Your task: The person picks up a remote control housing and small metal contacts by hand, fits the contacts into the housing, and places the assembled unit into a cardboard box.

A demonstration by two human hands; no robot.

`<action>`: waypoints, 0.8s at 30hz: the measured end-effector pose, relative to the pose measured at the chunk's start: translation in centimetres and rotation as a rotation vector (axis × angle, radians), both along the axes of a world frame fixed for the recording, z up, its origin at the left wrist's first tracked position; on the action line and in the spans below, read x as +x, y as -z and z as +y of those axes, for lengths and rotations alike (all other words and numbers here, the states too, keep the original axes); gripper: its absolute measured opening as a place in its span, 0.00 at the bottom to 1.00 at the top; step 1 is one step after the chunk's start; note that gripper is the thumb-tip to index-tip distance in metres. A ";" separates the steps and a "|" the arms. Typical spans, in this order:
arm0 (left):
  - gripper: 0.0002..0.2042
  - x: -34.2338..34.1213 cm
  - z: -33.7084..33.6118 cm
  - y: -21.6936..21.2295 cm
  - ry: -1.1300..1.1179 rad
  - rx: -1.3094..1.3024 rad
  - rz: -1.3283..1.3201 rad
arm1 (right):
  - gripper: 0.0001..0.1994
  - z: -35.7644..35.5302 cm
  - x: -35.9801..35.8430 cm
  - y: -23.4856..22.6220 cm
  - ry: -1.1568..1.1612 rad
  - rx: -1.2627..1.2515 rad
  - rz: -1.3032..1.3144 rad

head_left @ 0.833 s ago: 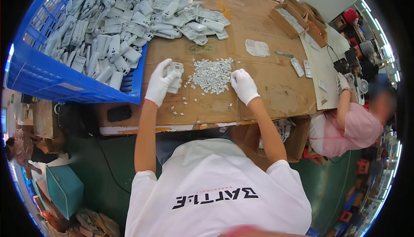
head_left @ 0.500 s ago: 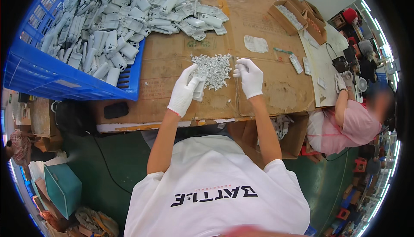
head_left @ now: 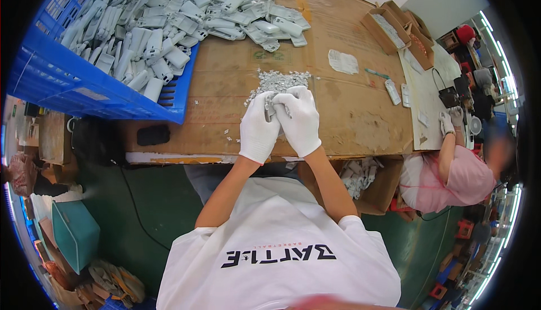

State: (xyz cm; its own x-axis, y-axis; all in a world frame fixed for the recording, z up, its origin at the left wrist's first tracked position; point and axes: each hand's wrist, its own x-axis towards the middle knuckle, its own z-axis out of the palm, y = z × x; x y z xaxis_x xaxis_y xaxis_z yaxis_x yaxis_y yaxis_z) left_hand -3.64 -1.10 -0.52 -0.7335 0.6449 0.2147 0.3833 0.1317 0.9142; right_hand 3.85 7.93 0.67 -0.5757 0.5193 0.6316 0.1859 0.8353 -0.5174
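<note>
In front of my body both gloved hands meet at the near edge of a pile of small shiny pieces (head_left: 284, 80). My left hand (head_left: 259, 132) is closed around a pale plastic casing (head_left: 270, 107), mostly covered by the gloves. Against that casing my right hand (head_left: 300, 119) presses with fingers bent together; whatever lies between its fingertips is hidden. A large heap of similar white-grey casings (head_left: 186, 22) spills from the blue crate (head_left: 84, 98) at the left onto the cardboard-covered table (head_left: 360, 107).
Right of the pile lie a paper sheet (head_left: 342, 62), a green-handled tool (head_left: 377, 74) and two loose casings. Small-part boxes (head_left: 386, 31) stand at the far right. A black object (head_left: 153, 134) sits near the front edge. A co-worker in pink (head_left: 451, 169) sits at the right.
My right hand has moved left from beside the pile to meet my left hand. The left hand has shifted slightly right with the casing, and both are now pressed together.
</note>
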 end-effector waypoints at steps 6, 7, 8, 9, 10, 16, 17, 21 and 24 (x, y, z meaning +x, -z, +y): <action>0.14 -0.3 -0.2 -0.3 0.000 -0.054 0.044 | 0.08 0.2 0.1 -0.8 -0.034 -0.002 -0.070; 0.14 -0.5 -0.2 -0.3 -0.004 -0.055 0.043 | 0.08 0.1 0.0 -1.2 -0.037 -0.003 -0.072; 0.14 -0.7 -0.4 -0.3 0.030 -0.033 0.092 | 0.06 0.0 -0.2 -2.0 0.011 -0.274 -0.052; 0.14 -0.9 -0.4 -0.4 0.068 -0.009 0.142 | 0.04 -0.1 -0.2 -2.4 0.064 -0.542 -0.031; 0.14 -0.9 -0.5 -0.6 0.068 -0.008 0.141 | 0.04 0.1 0.0 -2.3 0.065 -0.541 -0.031; 0.14 -0.8 -0.9 -0.2 0.126 0.043 0.135 | 0.09 0.6 1.2 -0.5 -0.097 -0.575 -0.166; 0.14 -0.9 -1.0 0.1 0.136 0.039 0.111 | 0.08 0.4 1.2 -0.5 -0.079 -0.586 -0.133; 0.15 -0.3 -1.3 -0.6 0.161 0.034 0.122 | 0.08 1.0 1.7 -0.5 -0.152 -0.650 -0.133; 0.15 -0.8 -0.9 -0.8 0.178 0.100 0.137 | 0.08 1.2 1.7 -0.6 -0.121 -0.707 -0.194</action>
